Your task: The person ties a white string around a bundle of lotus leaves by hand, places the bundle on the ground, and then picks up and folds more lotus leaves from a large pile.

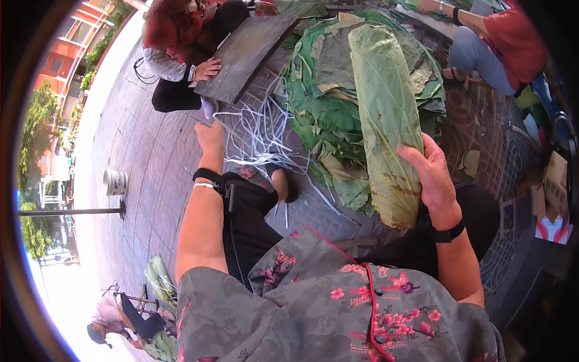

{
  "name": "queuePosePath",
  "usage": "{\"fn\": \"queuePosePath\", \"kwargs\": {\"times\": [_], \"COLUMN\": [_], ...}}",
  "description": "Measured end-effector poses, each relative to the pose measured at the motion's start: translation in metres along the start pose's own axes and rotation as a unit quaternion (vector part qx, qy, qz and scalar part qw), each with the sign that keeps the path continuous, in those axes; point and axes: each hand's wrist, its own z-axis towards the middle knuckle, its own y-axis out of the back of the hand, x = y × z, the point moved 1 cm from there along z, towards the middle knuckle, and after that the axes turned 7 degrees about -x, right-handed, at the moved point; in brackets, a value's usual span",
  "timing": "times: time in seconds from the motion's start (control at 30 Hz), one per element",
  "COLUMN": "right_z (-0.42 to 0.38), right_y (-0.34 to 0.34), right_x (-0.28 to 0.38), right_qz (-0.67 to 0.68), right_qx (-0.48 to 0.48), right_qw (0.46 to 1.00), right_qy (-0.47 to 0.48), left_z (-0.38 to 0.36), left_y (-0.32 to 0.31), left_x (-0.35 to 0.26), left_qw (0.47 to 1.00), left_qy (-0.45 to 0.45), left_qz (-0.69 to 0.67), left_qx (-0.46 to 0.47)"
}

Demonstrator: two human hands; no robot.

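My right hand point(431, 172) grips the lower right side of a long rolled bundle of large leaves point(386, 114), its thumb lying across the front. The bundle is pale green, yellowish and brown-stained at its lower end. Behind it rises a big stack of flat green leaves point(313, 120), some dried to grey-brown. My left hand point(210, 140) is closed beside a loose tangle of white plastic strings point(259, 136). Its fingers are curled away from me, and whatever they hold is hidden. Some strings drape over my knee.
Across from me, a person's hand point(208, 69) rests on a dark board point(247, 60). Another person in a red shirt point(515, 45) sits at the upper right. A white bucket point(115, 182) stands on the paving at left. Cardboard point(555, 184) lies at right.
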Motion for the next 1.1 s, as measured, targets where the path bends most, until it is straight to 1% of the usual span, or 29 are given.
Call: {"fn": "queuePosePath", "kwargs": {"times": [0.03, 0.1, 0.13, 0.2, 0.27, 0.3, 0.33, 0.37, 0.4, 0.47, 0.57, 0.63, 0.67, 0.7, 0.73, 0.77, 0.83, 0.93, 0.97, 1.0, 1.03, 1.07, 1.1], "right_z": [0.000, 0.000, 0.000, 0.002, 0.002, 0.001, 0.003, 0.006, 0.007, 0.012, 0.021, 0.031, 0.036, 0.042, 0.049, 0.059, 0.078, 0.089, 0.089, 0.091, 0.098, 0.101, 0.104], "right_y": [-0.002, -0.006, -0.008, -0.011, -0.014, -0.015, -0.016, -0.015, -0.016, -0.018, -0.018, -0.024, -0.030, -0.038, -0.045, -0.046, -0.046, -0.047, -0.046, -0.045, -0.040, -0.033, -0.023], "right_x": [-0.001, -0.004, -0.005, -0.005, -0.009, -0.010, -0.009, -0.011, -0.010, -0.006, -0.006, -0.005, -0.002, 0.001, 0.006, 0.008, 0.011, 0.010, 0.014, 0.017, 0.012, 0.010, 0.011], "right_qz": [-0.005, -0.010, -0.008, -0.003, 0.022, 0.042, 0.063, 0.078, 0.101, 0.150, 0.129, 0.101, 0.077, 0.054, 0.032, -0.076, -0.251, -0.309, -0.247, -0.184, -0.119, -0.034, 0.019], "right_qx": [0.006, 0.015, 0.021, 0.027, 0.024, 0.026, 0.030, 0.043, 0.033, 0.016, -0.006, -0.013, -0.023, -0.031, -0.038, -0.056, -0.038, 0.010, 0.042, 0.074, 0.046, 0.030, 0.034], "right_qw": [1.000, 1.000, 1.000, 0.999, 0.998, 0.996, 0.993, 0.990, 0.986, 0.976, 0.982, 0.987, 0.993, 0.997, 0.999, 0.995, 0.962, 0.933, 0.955, 0.972, 0.987, 0.998, 0.999], "right_qy": [-0.005, -0.007, -0.013, -0.021, -0.057, -0.077, -0.096, -0.112, -0.126, -0.158, -0.135, -0.128, -0.088, -0.051, -0.013, 0.025, 0.101, 0.186, 0.155, 0.123, 0.095, 0.046, -0.002], "left_z": [-0.005, -0.036, -0.054, -0.096, -0.137, -0.158, -0.176, -0.190, -0.208, -0.223, -0.237, -0.241, -0.240, -0.237, -0.232, -0.227, -0.218, -0.213, -0.208, -0.204, -0.201, -0.197, -0.191], "left_y": [-0.006, 0.002, 0.003, 0.001, 0.000, 0.002, -0.008, 0.004, -0.007, -0.003, -0.009, -0.012, -0.012, -0.012, -0.014, -0.017, -0.012, -0.018, -0.023, -0.027, -0.030, -0.032, -0.033], "left_x": [-0.004, -0.063, -0.095, -0.152, -0.197, -0.218, -0.220, -0.246, -0.250, -0.270, -0.273, -0.278, -0.281, -0.283, -0.285, -0.286, -0.296, -0.294, -0.288, -0.284, -0.281, -0.278, -0.275], "left_qw": [1.000, 0.987, 0.969, 0.902, 0.809, 0.772, 0.709, 0.702, 0.625, 0.576, 0.495, 0.488, 0.488, 0.502, 0.509, 0.516, 0.525, 0.579, 0.564, 0.580, 0.596, 0.613, 0.590], "left_qy": [-0.024, -0.027, 0.014, 0.088, 0.117, 0.130, 0.149, 0.111, 0.195, 0.233, 0.327, 0.342, 0.348, 0.371, 0.361, 0.350, 0.336, 0.273, 0.269, 0.280, 0.290, 0.301, 0.320], "left_qz": [0.001, -0.053, -0.116, -0.214, -0.267, -0.273, -0.312, -0.265, -0.339, -0.395, -0.473, -0.471, -0.470, -0.454, -0.463, -0.472, -0.485, -0.512, -0.513, -0.508, -0.502, -0.496, -0.517], "left_qx": [0.014, 0.146, 0.220, 0.364, 0.511, 0.558, 0.614, 0.652, 0.675, 0.676, 0.651, 0.650, 0.649, 0.636, 0.630, 0.623, 0.613, 0.573, 0.589, 0.572, 0.555, 0.536, 0.531]}}
